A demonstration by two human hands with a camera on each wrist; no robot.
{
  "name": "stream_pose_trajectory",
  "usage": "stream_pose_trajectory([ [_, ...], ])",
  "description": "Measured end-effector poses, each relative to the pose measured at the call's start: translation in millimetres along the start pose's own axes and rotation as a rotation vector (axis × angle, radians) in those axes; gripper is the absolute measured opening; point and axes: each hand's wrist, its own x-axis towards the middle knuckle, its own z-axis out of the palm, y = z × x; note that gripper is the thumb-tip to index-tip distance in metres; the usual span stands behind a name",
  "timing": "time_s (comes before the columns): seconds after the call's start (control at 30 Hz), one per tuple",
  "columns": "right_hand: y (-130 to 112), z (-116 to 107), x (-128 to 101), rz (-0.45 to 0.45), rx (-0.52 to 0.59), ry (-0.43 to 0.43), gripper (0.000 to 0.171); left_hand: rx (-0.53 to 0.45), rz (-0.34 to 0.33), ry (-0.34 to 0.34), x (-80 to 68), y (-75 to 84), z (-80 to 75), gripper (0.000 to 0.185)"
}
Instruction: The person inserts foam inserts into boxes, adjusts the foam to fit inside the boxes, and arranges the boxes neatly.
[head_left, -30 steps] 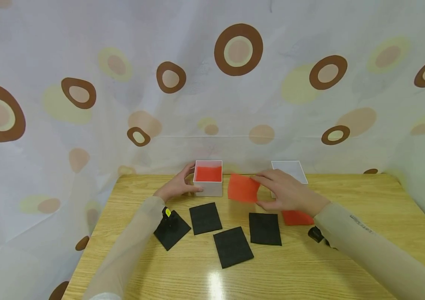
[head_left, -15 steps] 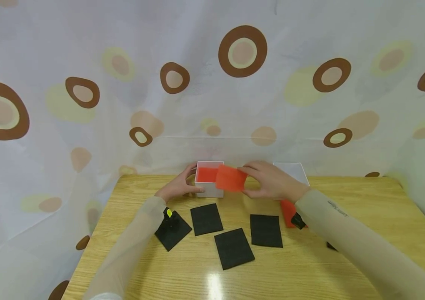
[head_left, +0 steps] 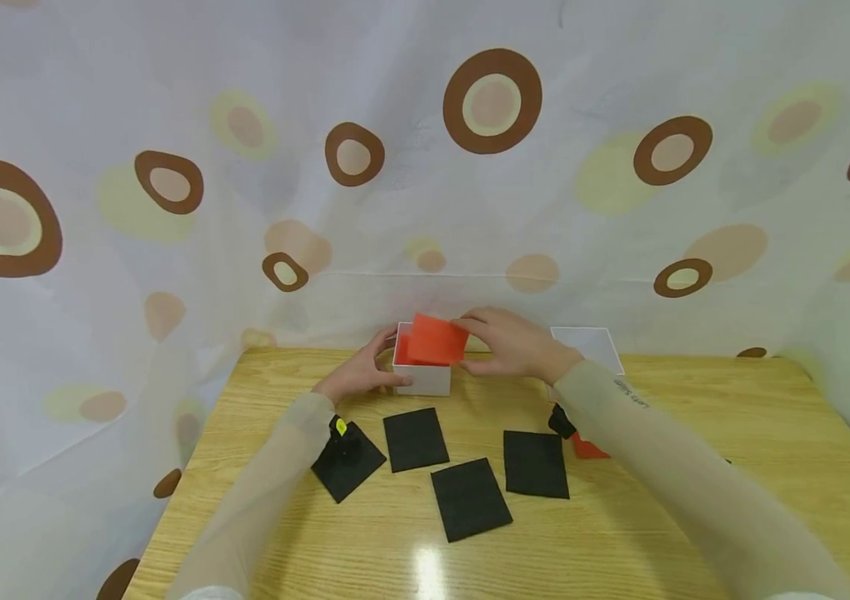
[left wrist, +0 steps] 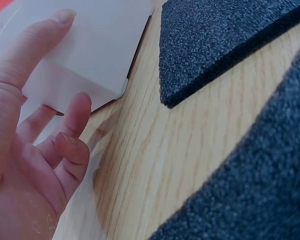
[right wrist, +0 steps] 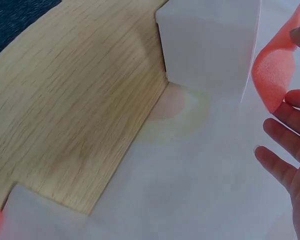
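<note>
A white open-topped box (head_left: 425, 381) stands at the back of the table, with a red sheet (head_left: 401, 352) inside. My left hand (head_left: 357, 372) holds the box at its left side; in the left wrist view the thumb lies on the box's front wall. Over the box's right half, my right hand (head_left: 511, 343) pinches a red foam square (head_left: 440, 342) by its right edge. This square is tilted and hides part of the opening. In the right wrist view the red foam square (right wrist: 274, 75) bends between thumb and fingers.
Several black foam squares (head_left: 416, 439) lie flat on the wooden table (head_left: 350, 550). A second white box (head_left: 590, 348) stands back right, partly behind the right forearm, with a red piece (head_left: 588, 447) in front of it. A patterned curtain (head_left: 425, 208) hangs behind the table.
My right hand has carried the red foam square leftward and slightly up, from right of the left box to over its opening. The left hand has stayed on the box.
</note>
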Motion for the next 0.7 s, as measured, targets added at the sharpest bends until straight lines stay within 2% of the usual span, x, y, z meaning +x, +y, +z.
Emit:
stream_pose_trajectory([
  [0.33,1,11,20,0.012,0.048,-0.027,0.066,0.001,0.011,-0.005,2.1,-0.5,0.4,0.103],
  [0.7,-1,17,31,0.024,0.032,-0.035,0.07,0.004,0.006,-0.002,2.8,-1.4,-0.3,0.104],
])
